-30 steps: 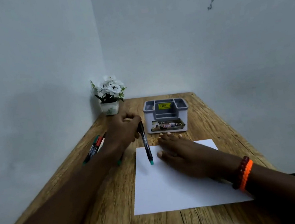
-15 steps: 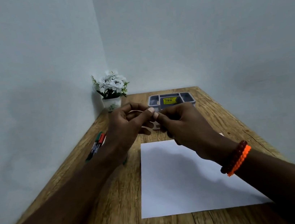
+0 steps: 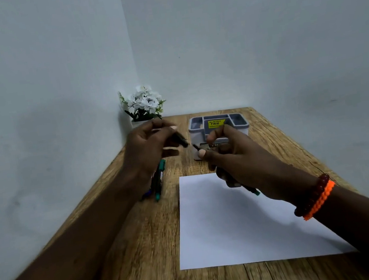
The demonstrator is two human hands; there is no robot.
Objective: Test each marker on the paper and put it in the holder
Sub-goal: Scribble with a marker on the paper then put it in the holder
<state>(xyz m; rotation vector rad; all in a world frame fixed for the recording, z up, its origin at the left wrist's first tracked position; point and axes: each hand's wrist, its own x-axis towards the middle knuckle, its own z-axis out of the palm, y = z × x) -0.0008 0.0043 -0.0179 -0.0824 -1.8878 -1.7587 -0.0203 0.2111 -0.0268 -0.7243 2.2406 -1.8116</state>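
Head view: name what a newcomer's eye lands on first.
Two hands meet mid-frame above the wooden table: the left hand holds a dark cap, the right hand grips the uncapped marker. Beneath them lies the white paper; behind, the grey holder.

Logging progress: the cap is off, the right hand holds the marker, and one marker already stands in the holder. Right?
Not quite. The head view shows the holder with no marker in it. The cap is off, in the left hand, and the right hand holds the marker.
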